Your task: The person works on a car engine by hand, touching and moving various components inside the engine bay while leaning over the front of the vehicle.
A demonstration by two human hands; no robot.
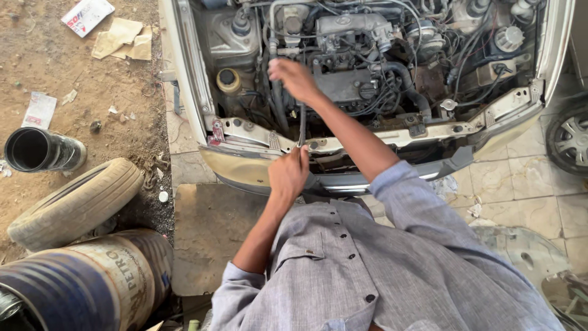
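I lean over the open engine bay of a pale car. My left hand is closed around the lower end of a thin dark hose or rod at the front crossmember. My right hand reaches deeper into the bay and grips the upper part of the same dark hose beside the engine block. What the hose joins at either end is hidden by my hands. I wear a grey buttoned shirt with rolled sleeves.
A worn tyre lies on the dirt at left, with a blue and white drum below it and a black pipe section above. Cardboard scraps litter the ground. A wheel stands at right on tiled floor.
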